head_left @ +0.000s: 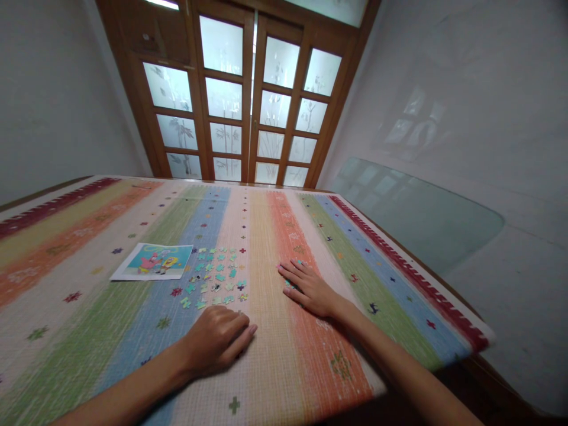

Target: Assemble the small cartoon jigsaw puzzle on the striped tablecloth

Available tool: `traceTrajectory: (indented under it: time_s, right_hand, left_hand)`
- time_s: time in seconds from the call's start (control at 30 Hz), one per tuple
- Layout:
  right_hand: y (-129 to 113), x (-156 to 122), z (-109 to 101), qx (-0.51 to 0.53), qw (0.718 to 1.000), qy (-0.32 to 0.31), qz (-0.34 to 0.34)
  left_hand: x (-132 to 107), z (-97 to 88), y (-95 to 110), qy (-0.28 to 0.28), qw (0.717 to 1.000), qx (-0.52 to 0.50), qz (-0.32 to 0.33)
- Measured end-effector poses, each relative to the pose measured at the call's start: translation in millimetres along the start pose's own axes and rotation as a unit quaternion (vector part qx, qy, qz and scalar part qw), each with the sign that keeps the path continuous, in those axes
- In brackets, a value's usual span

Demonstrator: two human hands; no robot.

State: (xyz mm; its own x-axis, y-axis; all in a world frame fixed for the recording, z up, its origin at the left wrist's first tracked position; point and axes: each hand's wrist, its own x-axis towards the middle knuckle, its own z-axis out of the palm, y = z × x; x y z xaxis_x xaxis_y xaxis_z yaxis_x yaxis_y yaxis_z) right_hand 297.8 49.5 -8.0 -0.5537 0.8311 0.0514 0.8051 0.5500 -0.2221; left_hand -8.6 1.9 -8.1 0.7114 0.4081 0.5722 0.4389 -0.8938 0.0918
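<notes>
Left hand [216,337] curls toward the surface's [270,378] near edge, contents unclear; right hand [308,289] lies flat, released, over puzzle pieces [288,283]. Loose rows likely keep other pieces [220,277] visible.

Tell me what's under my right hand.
Bits of teal puzzle pieces peek out from under your right hand, on the cloth. Whatever lies fully beneath it is covered, so I can't count them.

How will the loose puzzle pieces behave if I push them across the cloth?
The puzzle pieces look small and thin, so they are probably light and easily scattered. Lying flat on the tablecloth, they seem likelier to slide than roll. Their protruding tabs might snag neighbouring pieces.
</notes>
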Motion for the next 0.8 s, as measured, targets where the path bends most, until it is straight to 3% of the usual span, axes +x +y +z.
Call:
traceTrajectory:
  time_s: [0.27, 0.47, 0.8]
  right_hand:
    - [16.6, 13.3, -0.8, 0.012, 0.997, 0.08, 0.008]
    - [23.9, 12.0, -10.6, 0.014, 0.999, 0.036, 0.008]
    - [7.0, 3.9, -11.0, -0.047, 0.999, -0.011, 0.012]
  left_hand:
    - [-1.4, 1.5, -0.2, 0.0, 1.0, 0.003, 0.003]
    - [-1.5, 0.4, -0.7, 0.001, 1.0, -0.003, 0.002]
    - [-0.4, 0.6, -0.2, -0.001, 1.0, -0.016, -0.002]
